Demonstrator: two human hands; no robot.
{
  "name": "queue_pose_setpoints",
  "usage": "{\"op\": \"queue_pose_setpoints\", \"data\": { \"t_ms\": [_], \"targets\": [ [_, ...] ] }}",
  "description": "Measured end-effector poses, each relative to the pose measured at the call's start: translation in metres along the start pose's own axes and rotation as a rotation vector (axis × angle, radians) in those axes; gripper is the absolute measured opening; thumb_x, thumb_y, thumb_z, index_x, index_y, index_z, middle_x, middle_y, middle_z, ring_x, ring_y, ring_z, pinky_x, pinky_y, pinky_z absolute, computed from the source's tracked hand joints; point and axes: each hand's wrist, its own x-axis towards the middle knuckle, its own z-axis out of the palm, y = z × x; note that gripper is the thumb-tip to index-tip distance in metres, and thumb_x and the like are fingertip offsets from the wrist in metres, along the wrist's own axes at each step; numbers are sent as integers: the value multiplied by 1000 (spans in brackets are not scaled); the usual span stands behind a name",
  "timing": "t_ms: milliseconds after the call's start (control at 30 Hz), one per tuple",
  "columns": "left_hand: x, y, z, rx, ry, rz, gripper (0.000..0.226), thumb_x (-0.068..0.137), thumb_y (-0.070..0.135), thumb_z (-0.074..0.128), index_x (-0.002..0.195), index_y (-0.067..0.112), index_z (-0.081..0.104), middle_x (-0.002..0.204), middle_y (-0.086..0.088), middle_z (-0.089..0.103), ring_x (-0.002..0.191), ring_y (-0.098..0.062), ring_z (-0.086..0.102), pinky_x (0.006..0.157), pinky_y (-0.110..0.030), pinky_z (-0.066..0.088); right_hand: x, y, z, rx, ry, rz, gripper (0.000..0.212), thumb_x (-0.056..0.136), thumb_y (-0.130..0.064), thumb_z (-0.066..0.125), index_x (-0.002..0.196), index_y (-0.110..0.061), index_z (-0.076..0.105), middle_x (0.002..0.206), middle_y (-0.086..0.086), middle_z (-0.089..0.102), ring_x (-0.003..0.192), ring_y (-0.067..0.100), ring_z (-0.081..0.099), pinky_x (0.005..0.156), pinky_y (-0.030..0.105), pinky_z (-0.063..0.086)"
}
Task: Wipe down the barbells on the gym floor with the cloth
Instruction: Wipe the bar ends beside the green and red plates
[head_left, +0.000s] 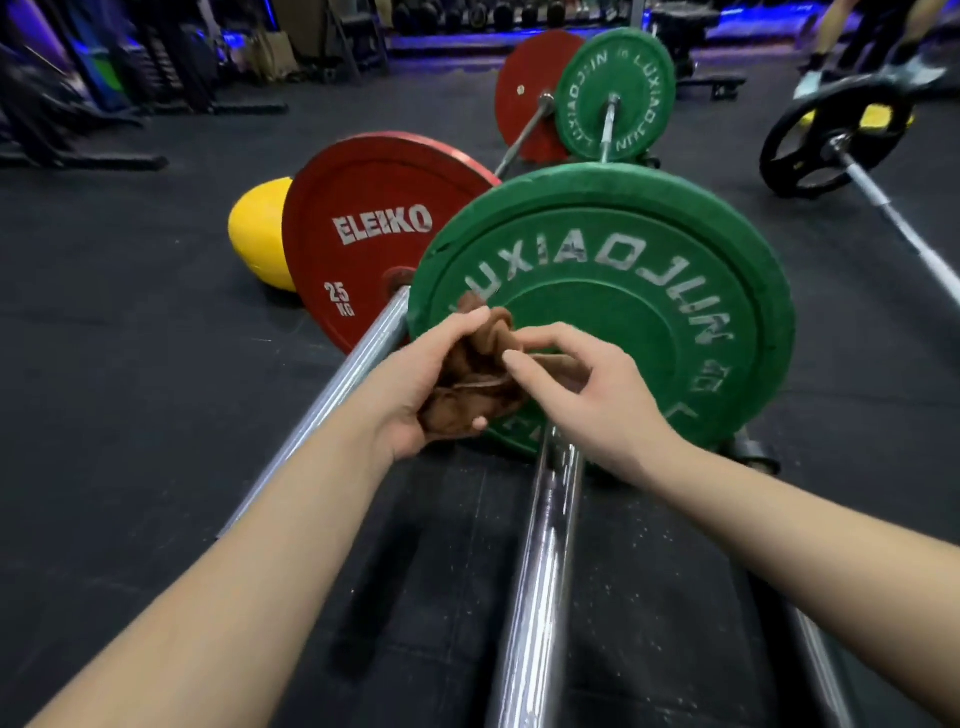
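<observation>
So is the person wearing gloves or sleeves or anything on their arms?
No gloves and no rings: the left hand and right hand are bare. Both arms are bare too, with no sleeves, watch or bands as far up as the picture shows.

- Dim hall; blue-violet glow (452, 40) along the far side.
- Overhead light streaks white glare on the chrome bar (535, 597).
- Wide-angle bending at the edges; background soft, slightly blurred.
</observation>
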Motion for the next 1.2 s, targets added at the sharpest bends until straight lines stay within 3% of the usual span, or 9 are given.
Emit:
{"op": "queue_pose_setpoints", "data": {
  "t_ms": [100, 267, 400, 500, 567, 767, 900, 1033, 1200],
  "targets": [
    [21, -13, -18, -51, 212, 107, 17, 93, 36, 67, 105, 24, 69, 97, -4, 78, 90, -32, 72, 50, -23, 46, -4, 20, -2, -91, 20, 115, 35, 99, -25, 64, 133, -29, 65, 131, -15, 65, 124, 3, 58, 112, 35, 44],
    [41, -52, -19, 34, 427, 190, 27, 86, 29, 76, 109, 23, 62, 105, -16, 74, 74, -30, 67, 52, -34, 51, -18, 50, 6, -235, 64, 518, 84, 99, -49, 57, 162, -14, 13, 165, 6, 14, 151, 28, 18, 121, 40, 18],
    [57, -83, -18, 163, 500, 222, 36, 63, 42, 83, 93, 43, 64, 112, -13, 68, 81, -29, 71, 51, -31, 53, -29, 59, 14, -248, -41, 482, 105, 92, -59, 62, 162, -9, 2, 166, 3, 4, 154, 21, 10, 123, 34, 12],
    [68, -88, -14, 326, 354, 363, 38, 68, 31, 87, 101, 40, 70, 116, 0, 71, 102, -17, 71, 81, -39, 61, -30, 62, 18, -269, -48, 437, 97, 92, -45, 70, 160, -9, 11, 162, 4, 10, 150, 16, 18, 112, 20, 15],
    [79, -85, -6, 428, 246, 443, 38, 75, 21, 87, 109, 32, 72, 118, 7, 71, 109, -9, 68, 100, -37, 55, -30, 64, 19, -268, -29, 427, 92, 92, -38, 71, 160, -12, 15, 161, 2, 13, 144, 12, 24, 106, 17, 16],
    [103, -85, 20, 409, 303, 420, 31, 82, 28, 79, 108, 40, 67, 115, 6, 68, 105, -8, 65, 97, -37, 55, -38, 70, 22, -166, 41, 407, 85, 95, -39, 66, 162, -22, 17, 159, -10, 16, 126, -8, 22, 104, 16, 20],
    [107, -81, 19, 335, 244, 385, 30, 76, 33, 81, 104, 39, 73, 105, 11, 75, 104, -11, 70, 96, -42, 58, -41, 72, 24, -60, 119, 426, 80, 98, -50, 57, 163, -25, 16, 158, -19, 16, 129, -13, 21, 99, 1, 16],
    [101, -74, 23, 375, 177, 314, 32, 75, 51, 80, 104, 39, 73, 102, 8, 76, 102, -17, 71, 94, -48, 58, -41, 74, 26, -53, 135, 414, 76, 101, -48, 53, 163, -22, 18, 162, -17, 15, 141, -6, 19, 109, 12, 14],
    [79, -78, 18, 331, 94, 360, 24, 84, 28, 83, 105, 25, 74, 102, 3, 77, 102, -21, 72, 92, -39, 60, -40, 75, 27, -29, 155, 401, 70, 103, -43, 50, 163, -22, 20, 158, -18, 18, 133, -10, 24, 108, 12, 18]
  ]
}}
